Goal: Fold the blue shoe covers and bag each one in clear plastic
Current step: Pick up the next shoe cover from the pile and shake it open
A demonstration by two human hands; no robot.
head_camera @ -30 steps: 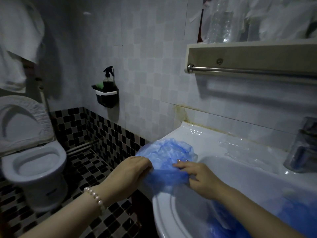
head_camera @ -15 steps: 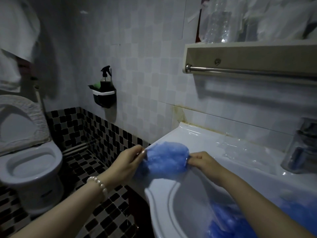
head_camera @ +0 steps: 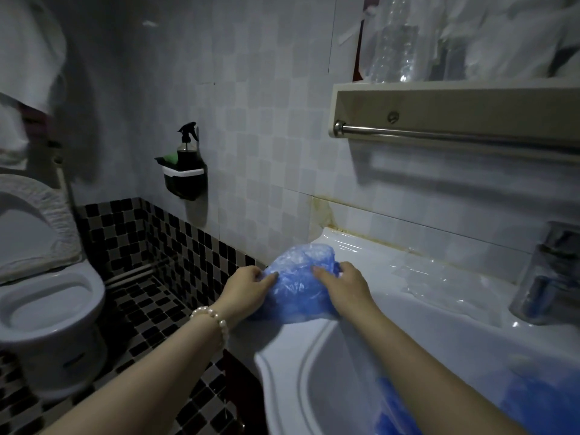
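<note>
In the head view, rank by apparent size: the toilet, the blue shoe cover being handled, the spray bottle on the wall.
1. Toilet, largest though cut off at the frame edge.
2. Blue shoe cover, partly hidden by both hands.
3. Spray bottle, smallest, but farthest from the camera, so true size is unsure.

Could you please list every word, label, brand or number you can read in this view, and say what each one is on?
No text can be read anywhere in this view.
Spray bottle in the wall holder: no label legible, too dark.
Clear bottles on the shelf: no readable print, blurred.
Blue shoe cover under both hands, on the sink rim: no print visible.
</note>
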